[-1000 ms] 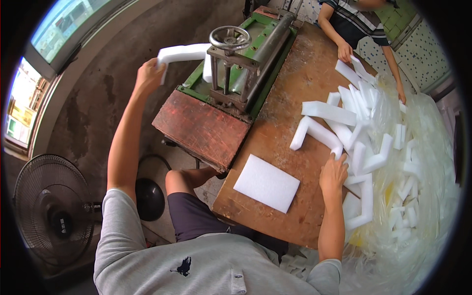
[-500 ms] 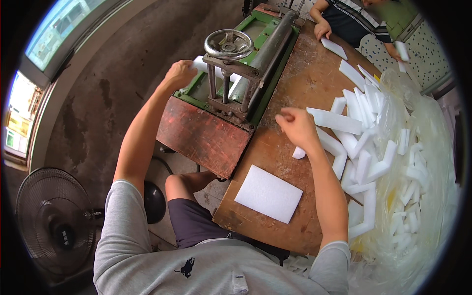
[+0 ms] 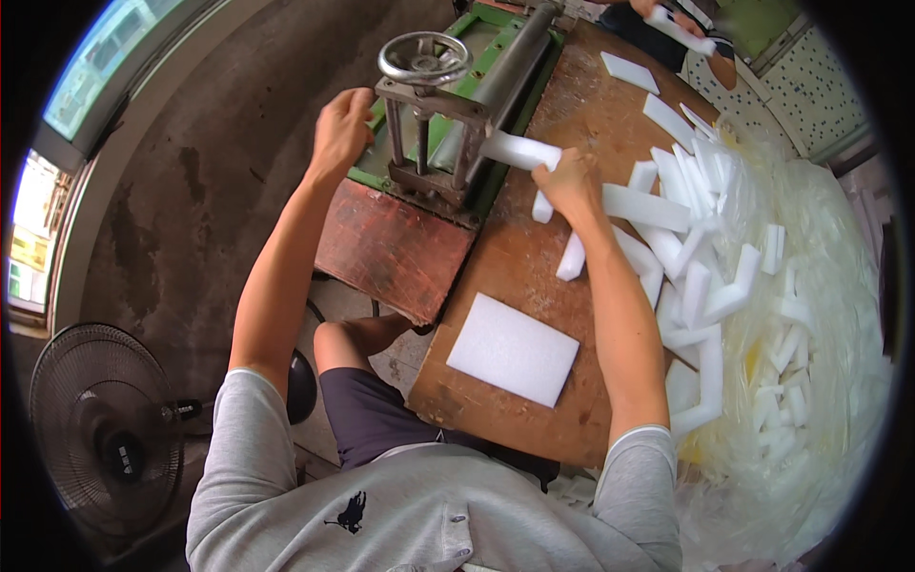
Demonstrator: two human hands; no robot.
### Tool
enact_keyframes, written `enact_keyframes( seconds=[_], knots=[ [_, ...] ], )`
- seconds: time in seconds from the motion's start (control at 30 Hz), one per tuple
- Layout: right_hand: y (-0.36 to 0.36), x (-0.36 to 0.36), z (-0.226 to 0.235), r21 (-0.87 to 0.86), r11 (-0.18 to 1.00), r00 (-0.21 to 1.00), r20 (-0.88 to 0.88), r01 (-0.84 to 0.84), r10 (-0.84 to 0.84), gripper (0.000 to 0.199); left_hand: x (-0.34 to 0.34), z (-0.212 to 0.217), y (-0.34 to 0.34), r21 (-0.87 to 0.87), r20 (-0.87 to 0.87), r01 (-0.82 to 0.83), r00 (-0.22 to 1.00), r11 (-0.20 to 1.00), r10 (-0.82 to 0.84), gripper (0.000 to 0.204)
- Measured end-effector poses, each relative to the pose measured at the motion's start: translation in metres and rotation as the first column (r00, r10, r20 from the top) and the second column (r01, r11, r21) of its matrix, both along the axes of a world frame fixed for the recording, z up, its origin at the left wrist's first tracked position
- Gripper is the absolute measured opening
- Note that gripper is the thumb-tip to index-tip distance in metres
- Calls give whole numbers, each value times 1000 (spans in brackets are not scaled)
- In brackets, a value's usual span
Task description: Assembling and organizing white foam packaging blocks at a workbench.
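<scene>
At the right side of the green roller machine (image 3: 510, 71), my right hand (image 3: 576, 183) grips the end of a white foam strip (image 3: 519, 151). The strip's other end lies against the machine's rollers and frame. My left hand (image 3: 343, 132) is at the machine's left edge, fingers curled, with no foam visible in it. Above the frame, between my hands, stands a metal handwheel (image 3: 425, 59). A flat white foam sheet (image 3: 513, 350) lies on the wooden table (image 3: 448, 391) close to my body.
White foam offcuts (image 3: 688, 229) are heaped at the right beside clear plastic sheeting (image 3: 820, 381). At the far end, another person holds a foam piece (image 3: 679, 29). A reddish board (image 3: 391, 248) fronts the machine; a black fan (image 3: 107, 434) stands at lower left.
My right hand has moved up to the machine and taken hold of the foam strip. The foam by my left hand is no longer seen there. The other person has lifted a foam piece.
</scene>
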State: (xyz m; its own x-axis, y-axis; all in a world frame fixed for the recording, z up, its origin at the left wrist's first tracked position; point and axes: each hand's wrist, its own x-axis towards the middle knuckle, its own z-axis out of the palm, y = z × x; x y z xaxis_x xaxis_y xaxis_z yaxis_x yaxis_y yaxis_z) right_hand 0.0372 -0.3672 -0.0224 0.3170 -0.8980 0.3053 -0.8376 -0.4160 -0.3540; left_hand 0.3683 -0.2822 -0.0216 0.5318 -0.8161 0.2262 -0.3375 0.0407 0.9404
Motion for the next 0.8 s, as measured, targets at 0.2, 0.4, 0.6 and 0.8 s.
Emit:
enact_keyframes(
  seconds=[0.2,0.4,0.6,0.8],
  knots=[
    [69,-75,62,-260,949,984,11,176,-180,30,-82,42,114,-249,6,40,999,968,-39,29],
    [205,-120,74,184,969,973,127,166,-191,25,-171,53,181,-68,150,279,952,958,-267,36],
    [249,-134,30,256,954,924,306,153,-230,24,-206,26,188,151,315,391,852,908,-419,37],
    [245,-132,1,226,968,917,356,105,-182,28,-203,-2,195,173,422,350,818,921,-390,33]
  ],
)
